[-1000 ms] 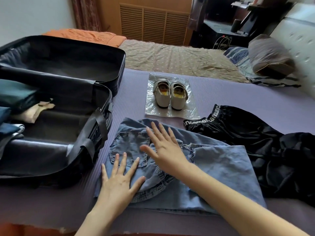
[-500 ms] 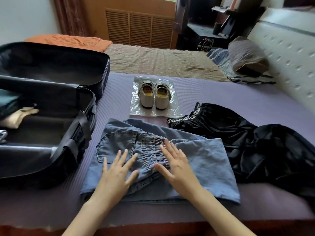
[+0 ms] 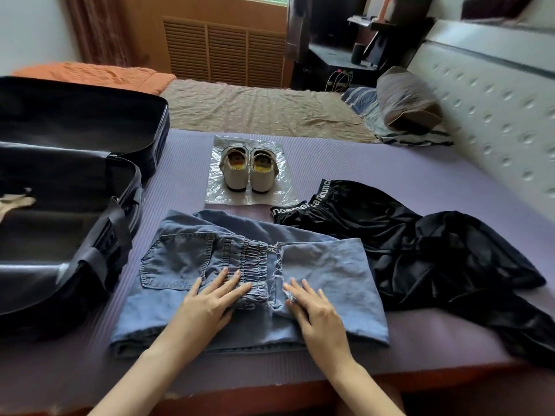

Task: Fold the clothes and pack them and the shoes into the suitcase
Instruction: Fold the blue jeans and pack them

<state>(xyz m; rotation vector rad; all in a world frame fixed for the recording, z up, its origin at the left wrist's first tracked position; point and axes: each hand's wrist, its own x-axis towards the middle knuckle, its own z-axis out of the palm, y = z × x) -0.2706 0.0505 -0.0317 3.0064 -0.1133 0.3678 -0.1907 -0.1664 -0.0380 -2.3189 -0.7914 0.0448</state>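
Folded blue jeans (image 3: 324,265) lie on the purple mat in front of me. My left hand (image 3: 210,304) rests flat on the elastic waistband, fingers spread. On the frayed hem edge beside it lies my right hand (image 3: 318,316), fingertips curled slightly onto the cloth. A pair of white shoes (image 3: 247,169) stands on a clear plastic sheet beyond the jeans. To the right lies a crumpled black garment (image 3: 420,253) with a lettered waistband. An open black suitcase (image 3: 90,235) sits at the left, holding some pale cloth.
The purple mat (image 3: 390,163) covers the near bed, whose front edge runs just under my wrists. Beyond it are a beige sheet (image 3: 255,106), an orange blanket (image 3: 96,75) and a grey pillow (image 3: 405,97). A padded white headboard (image 3: 495,115) rises at right.
Both hands have slid back toward me over the jeans, the right one moving from the waistband onto the hem edge. The view has shifted so the suitcase sits farther left.
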